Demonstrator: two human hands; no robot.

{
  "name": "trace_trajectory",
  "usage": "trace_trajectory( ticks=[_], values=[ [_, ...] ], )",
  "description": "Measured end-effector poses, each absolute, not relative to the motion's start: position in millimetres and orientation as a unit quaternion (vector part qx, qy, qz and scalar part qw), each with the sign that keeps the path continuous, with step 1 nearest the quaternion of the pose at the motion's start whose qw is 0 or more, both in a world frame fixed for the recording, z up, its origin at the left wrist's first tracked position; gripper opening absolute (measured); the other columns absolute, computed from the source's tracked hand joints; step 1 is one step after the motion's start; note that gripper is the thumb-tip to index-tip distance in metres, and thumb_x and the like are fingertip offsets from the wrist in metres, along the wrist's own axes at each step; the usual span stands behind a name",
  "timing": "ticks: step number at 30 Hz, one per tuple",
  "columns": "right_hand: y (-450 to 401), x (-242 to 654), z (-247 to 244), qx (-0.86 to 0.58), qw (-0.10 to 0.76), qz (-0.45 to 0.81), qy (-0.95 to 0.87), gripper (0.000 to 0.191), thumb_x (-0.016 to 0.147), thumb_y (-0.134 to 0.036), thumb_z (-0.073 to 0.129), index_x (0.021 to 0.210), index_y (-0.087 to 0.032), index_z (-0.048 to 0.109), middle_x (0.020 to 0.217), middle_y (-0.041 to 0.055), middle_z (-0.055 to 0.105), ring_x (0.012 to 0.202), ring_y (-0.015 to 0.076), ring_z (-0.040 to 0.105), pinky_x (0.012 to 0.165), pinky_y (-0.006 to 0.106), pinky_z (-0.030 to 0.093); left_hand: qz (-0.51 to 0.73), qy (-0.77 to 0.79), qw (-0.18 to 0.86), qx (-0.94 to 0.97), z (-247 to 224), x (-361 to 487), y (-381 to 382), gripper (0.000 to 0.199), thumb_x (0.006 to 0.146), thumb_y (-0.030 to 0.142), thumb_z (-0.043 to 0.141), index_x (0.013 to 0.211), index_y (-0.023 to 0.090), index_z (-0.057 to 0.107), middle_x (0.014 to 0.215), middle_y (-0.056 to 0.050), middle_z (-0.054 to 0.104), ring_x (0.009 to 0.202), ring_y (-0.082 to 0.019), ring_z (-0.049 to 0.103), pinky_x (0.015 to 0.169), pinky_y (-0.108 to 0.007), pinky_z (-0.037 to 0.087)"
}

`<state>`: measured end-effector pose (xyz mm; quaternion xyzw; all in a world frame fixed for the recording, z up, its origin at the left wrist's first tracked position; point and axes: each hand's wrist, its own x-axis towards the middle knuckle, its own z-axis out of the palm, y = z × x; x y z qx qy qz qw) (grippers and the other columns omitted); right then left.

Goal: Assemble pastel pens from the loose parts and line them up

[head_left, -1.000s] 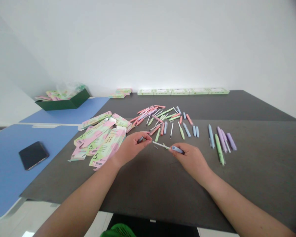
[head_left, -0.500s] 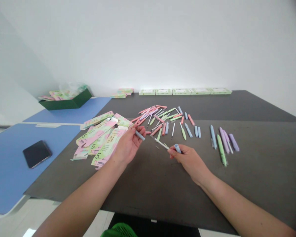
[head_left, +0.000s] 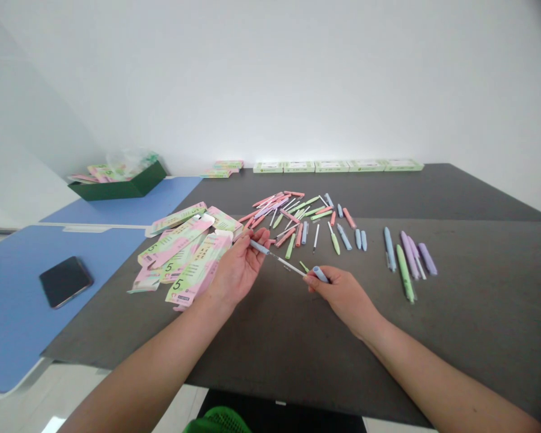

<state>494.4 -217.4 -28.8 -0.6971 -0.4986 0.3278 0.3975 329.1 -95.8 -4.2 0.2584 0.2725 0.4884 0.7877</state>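
Observation:
My left hand (head_left: 238, 272), palm up, pinches a light blue pen barrel part (head_left: 258, 247) between thumb and fingers. A thin white pen refill (head_left: 291, 266) runs from the end of that part to my right hand (head_left: 345, 294), whose thumb and fingertips grip it. Also tucked in my right hand is a second light blue pen tube (head_left: 320, 274). Just beyond my hands lies a heap of pen parts (head_left: 282, 210) in pink, green, purple, blue and white. A small green piece (head_left: 303, 266) shows near my right fingertips; whether it is held is unclear.
Flattened pink and green cartons (head_left: 193, 270) lie by my left hand. Several pens (head_left: 406, 270) lie at right on the dark tabletop (head_left: 478, 313). Boxes (head_left: 331, 166) line the back edge. At left are a phone (head_left: 66, 281) and a dark green box (head_left: 121, 188).
The refill's tip has moved left and now meets the blue barrel part in my left hand; before, they were apart. The blue tube in my right hand has tilted slightly.

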Motion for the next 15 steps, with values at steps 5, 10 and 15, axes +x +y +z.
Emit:
trace_trajectory(
  ticks=[5,10,15],
  values=[
    [-217.3,493.9,-28.6,-0.701,0.392,0.323,-0.5,0.03,0.079,-0.042,0.051,0.067,-0.017,0.062,0.06,-0.0014,0.058,0.058,0.0127,0.05,0.055,0.023,0.03,0.485,0.258,0.787,0.282,-4.6,332.0,-101.9,0.013,0.089,0.014,0.043,0.091,0.014,0.056,0.101,-0.008,0.068,0.096,-0.014,0.065,0.088,-0.028,0.051],
    [-217.5,494.3,-27.9,-0.721,0.382,0.305,-0.491,0.03,0.079,-0.042,0.051,0.066,-0.017,0.061,0.059,-0.0012,0.059,0.057,0.0129,0.05,0.053,0.023,0.03,0.476,0.235,0.785,0.32,-5.1,334.5,-109.0,0.014,0.088,0.015,0.045,0.096,0.015,0.056,0.113,-0.01,0.064,0.106,-0.018,0.061,0.094,-0.031,0.047],
    [-218.2,494.7,-24.2,-0.739,0.364,0.271,-0.498,0.028,0.08,-0.041,0.051,0.066,-0.019,0.061,0.058,-0.0017,0.058,0.057,0.013,0.049,0.053,0.023,0.029,0.464,0.252,0.767,0.364,-6.0,333.9,-111.1,0.018,0.086,0.017,0.051,0.104,0.017,0.054,0.113,-0.01,0.065,0.102,-0.016,0.062,0.093,-0.03,0.046]
  ],
)
